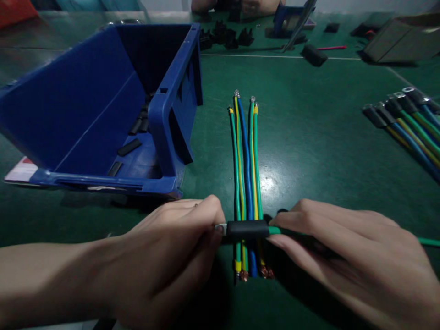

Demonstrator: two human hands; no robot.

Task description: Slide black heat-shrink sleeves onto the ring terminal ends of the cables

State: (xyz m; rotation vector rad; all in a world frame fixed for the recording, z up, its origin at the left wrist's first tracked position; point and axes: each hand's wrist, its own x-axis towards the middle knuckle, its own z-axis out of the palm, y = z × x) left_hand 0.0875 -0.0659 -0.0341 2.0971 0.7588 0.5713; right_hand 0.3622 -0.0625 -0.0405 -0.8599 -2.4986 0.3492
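A green wire point(274, 230) runs sideways between my hands, with a black sleeve point(248, 228) around it near its left end. My left hand point(178, 247) is closed, thumb and forefinger pinching the metal cable lug point(221, 228) at that end. On the other side my right hand point(347, 256) pinches the green wire just right of the sleeve; the wire's tail shows beyond the hand. Beneath them several green-yellow and blue wires point(248, 174) lie lengthwise on the table, with lugs at the far ends and bare copper on some near ends.
A blue bin point(154, 183) at left holds several black sleeves point(129, 147). Sleeved wires point(409, 119) lie at right on the green table point(309, 137). Black parts point(227, 36), a black block point(314, 55) and a box point(402, 39) stand farther back. Another person's arms point(237, 6) rest at the far edge.
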